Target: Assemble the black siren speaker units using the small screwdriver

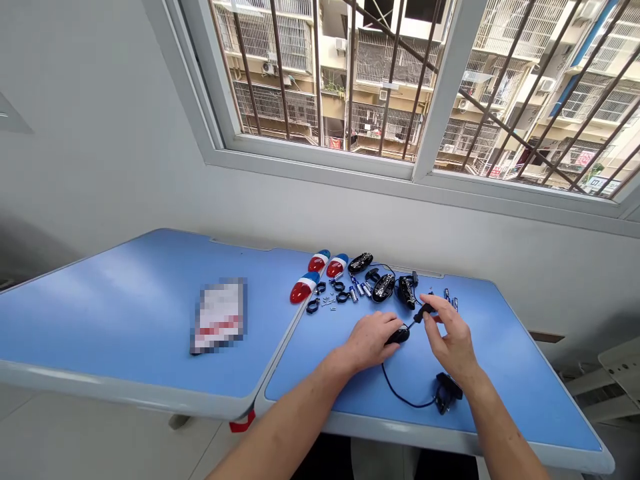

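Note:
My left hand [371, 339] is closed around a black oval housing [399, 335] and steadies it on the blue table. In my right hand [453, 337] is a screwdriver [424, 313], gripped by its black handle between thumb and fingers. Its shaft slants down to the housing; the exact contact of the tip is too small to make out. A thin black cable [400, 398] runs from the housing to a black clip-like part [447, 392] below my right wrist. Beyond my hands lie three more black housings [383, 288] with cables.
Three red, white and blue covers [305, 288] lie near the table seam. Beside them are several black ring clamps [313, 306], small screws [329, 301] and batteries [353, 294]. More batteries [455, 304] lie right. A pixelated packet [220, 310] rests on the left table [125, 313].

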Demonstrator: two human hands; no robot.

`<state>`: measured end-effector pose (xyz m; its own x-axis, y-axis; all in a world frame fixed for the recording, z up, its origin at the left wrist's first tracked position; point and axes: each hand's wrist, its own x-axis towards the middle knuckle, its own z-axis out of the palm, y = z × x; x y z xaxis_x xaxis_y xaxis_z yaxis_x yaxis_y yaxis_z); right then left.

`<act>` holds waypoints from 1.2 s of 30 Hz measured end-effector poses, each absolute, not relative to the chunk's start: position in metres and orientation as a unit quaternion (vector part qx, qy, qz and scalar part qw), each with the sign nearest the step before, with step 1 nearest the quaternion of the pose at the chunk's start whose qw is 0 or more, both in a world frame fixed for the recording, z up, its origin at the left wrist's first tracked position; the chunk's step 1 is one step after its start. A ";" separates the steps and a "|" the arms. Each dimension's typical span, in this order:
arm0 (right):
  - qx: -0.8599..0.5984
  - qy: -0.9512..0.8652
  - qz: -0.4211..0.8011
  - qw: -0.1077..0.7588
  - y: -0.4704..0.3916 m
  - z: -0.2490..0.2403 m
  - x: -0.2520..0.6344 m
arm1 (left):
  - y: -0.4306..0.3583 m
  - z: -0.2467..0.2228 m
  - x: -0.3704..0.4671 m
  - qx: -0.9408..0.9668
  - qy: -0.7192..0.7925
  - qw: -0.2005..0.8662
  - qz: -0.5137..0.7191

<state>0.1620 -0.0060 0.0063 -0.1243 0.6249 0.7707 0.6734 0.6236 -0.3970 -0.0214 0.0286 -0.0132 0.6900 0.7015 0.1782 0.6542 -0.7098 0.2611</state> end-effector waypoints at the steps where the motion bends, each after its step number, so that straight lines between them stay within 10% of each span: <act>1: -0.434 -0.750 -0.026 0.499 -0.006 0.005 0.161 | 0.028 -0.013 -0.021 0.915 0.371 0.086 0.133; 36: -0.488 -0.703 0.014 0.516 -0.007 0.004 0.160 | 0.029 -0.015 -0.021 0.916 0.364 0.096 0.142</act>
<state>0.1601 -0.0066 0.0043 0.0105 0.7010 0.7131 0.6728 0.5226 -0.5236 -0.0207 0.0295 -0.0154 0.6951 0.6933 0.1902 0.6386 -0.7169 0.2797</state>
